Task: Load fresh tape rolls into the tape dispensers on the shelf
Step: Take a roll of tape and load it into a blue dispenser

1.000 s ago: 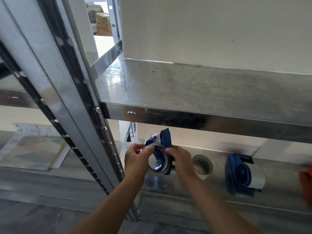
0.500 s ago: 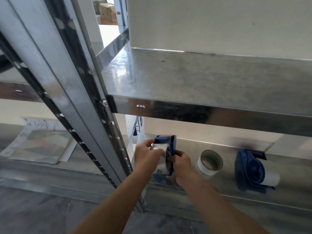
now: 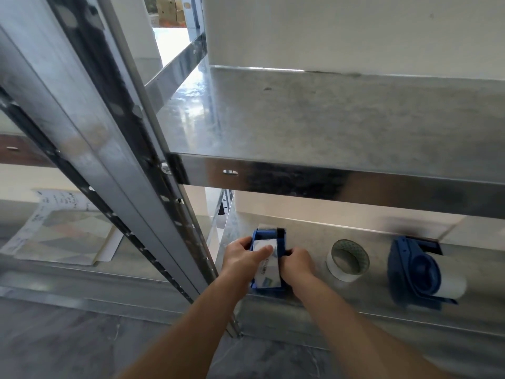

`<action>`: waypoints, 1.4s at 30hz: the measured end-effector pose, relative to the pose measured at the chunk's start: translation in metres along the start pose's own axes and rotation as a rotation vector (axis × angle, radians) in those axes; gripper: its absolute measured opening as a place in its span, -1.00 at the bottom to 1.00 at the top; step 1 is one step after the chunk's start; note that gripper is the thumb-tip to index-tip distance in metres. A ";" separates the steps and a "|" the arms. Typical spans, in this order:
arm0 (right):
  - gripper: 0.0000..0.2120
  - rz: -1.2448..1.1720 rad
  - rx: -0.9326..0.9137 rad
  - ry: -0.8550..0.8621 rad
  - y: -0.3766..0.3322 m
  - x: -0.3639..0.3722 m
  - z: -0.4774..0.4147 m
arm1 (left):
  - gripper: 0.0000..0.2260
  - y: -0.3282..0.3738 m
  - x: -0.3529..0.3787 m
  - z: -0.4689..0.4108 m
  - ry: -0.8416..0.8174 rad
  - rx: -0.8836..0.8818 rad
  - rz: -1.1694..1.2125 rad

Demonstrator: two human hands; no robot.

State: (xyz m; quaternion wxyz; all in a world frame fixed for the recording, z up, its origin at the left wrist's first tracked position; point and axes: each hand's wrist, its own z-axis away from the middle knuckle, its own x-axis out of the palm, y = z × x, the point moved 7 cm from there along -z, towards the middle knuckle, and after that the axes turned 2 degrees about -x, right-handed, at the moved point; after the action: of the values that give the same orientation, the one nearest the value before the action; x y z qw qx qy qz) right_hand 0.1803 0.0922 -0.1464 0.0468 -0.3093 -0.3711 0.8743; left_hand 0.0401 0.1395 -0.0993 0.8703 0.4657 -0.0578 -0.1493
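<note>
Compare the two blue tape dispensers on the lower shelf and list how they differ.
The left dispenser is gripped by both hands, left hand and right hand; the right dispenser lies untouched. The left dispenser's roll sits between its blue walls; the right dispenser's roll sticks out sideways. Both are blue and hold whitish tape.

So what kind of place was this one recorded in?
Probably a storeroom or warehouse: bare galvanised metal shelving with slotted uprights, cardboard boxes stacked in the background, and blue tape dispensers with a loose tape roll on the lower shelf.
</note>
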 end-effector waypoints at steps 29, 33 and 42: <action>-0.84 0.068 -0.066 -0.016 -0.002 -0.005 0.011 | -0.63 -0.019 0.011 -0.003 -0.103 -0.057 -0.035; -0.78 0.060 -0.042 0.005 -0.005 -0.001 0.013 | -0.66 -0.021 0.019 -0.002 -0.144 -0.023 -0.029; -0.79 0.036 -0.052 -0.012 -0.006 0.000 0.019 | -0.67 -0.023 0.018 -0.005 -0.145 -0.001 -0.023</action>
State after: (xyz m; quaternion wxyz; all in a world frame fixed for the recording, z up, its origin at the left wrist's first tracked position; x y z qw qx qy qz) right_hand 0.1682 0.0853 -0.1322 0.0207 -0.3118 -0.3886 0.8668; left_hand 0.0538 0.1262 -0.1221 0.8622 0.4540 -0.1153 -0.1929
